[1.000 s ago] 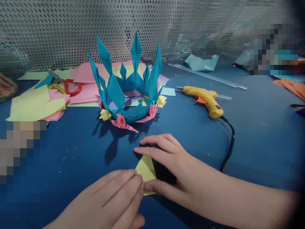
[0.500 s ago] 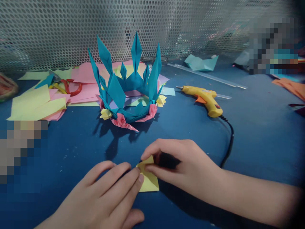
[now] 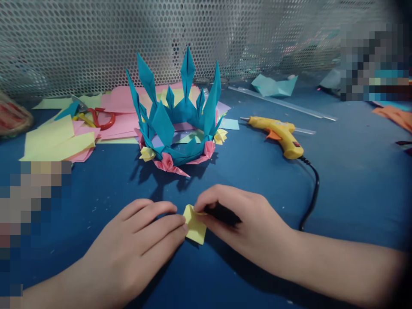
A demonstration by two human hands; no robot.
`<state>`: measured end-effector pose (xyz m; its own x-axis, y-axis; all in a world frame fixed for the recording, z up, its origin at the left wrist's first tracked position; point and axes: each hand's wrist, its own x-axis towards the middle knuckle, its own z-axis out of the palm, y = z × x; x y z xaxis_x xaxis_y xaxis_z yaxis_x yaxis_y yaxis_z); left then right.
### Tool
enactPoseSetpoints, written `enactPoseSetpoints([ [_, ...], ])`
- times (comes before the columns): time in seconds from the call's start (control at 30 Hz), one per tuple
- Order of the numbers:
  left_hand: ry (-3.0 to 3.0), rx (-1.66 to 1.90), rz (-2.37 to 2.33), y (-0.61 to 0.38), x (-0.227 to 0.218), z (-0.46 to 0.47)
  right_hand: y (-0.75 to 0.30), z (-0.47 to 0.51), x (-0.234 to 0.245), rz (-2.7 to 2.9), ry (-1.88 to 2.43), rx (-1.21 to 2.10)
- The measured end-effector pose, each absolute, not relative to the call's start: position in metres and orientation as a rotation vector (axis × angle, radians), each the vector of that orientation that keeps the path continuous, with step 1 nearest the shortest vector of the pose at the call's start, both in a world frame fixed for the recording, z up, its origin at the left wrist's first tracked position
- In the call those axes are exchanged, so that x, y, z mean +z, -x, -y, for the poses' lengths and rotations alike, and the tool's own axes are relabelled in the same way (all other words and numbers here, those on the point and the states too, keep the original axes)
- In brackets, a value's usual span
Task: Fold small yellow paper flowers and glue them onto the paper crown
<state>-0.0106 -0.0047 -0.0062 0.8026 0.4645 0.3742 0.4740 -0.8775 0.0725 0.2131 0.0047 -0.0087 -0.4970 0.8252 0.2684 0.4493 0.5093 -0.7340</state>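
Note:
A small folded yellow paper piece lies on the blue table between my two hands. My right hand pinches its upper edge with thumb and fingers curled. My left hand presses its fingertips against the paper's left side. Behind them stands a teal origami crown with tall points, trimmed at its base with pink and yellow paper flowers.
A yellow glue gun with a black cord lies to the right. Pink and yellow paper sheets and red scissors sit at the back left. A perforated metal screen closes the back. A teal folded scrap lies far back.
The yellow paper has been folded from a flat triangle into a smaller piece. My right hand curled from flat into a pinch, and both hands shifted slightly up the table.

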Motion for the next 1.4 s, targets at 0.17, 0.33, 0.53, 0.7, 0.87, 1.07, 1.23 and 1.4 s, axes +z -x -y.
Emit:
enactPoseSetpoints([
  [0.17, 2.931, -0.543, 0.681, 0.016, -0.005, 0.001, -0.222, -0.010, -0.009, 2.369, 0.745, 0.682],
  [0.33, 2.932, -0.562, 0.695, 0.016, -0.007, -0.001, -0.228, -0.016, -0.007, 2.522, 0.556, 0.517],
  [0.53, 2.958, -0.661, 0.747, 0.015, -0.010, 0.002, -0.230, -0.022, -0.007, 2.564, 0.351, 0.388],
  [0.7, 2.959, -0.650, 0.739, 0.015, -0.011, 0.001, -0.231, -0.022, -0.005, 2.627, 0.312, 0.283],
  [0.87, 2.971, -0.633, 0.737, 0.012, -0.012, 0.000, -0.232, -0.023, -0.004, 2.676, 0.296, 0.264],
  [1.07, 3.001, -0.663, 0.711, 0.011, -0.009, 0.006, -0.237, -0.024, -0.004, 2.716, 0.322, 0.430],
  [1.23, 3.045, -0.637, 0.666, 0.008, -0.004, 0.010, -0.242, -0.025, 0.004, 2.775, 0.343, 0.630],
  [1.4, 3.009, -0.605, 0.654, 0.003, -0.002, 0.008, -0.244, -0.030, 0.008, 2.765, 0.371, 0.674],
])
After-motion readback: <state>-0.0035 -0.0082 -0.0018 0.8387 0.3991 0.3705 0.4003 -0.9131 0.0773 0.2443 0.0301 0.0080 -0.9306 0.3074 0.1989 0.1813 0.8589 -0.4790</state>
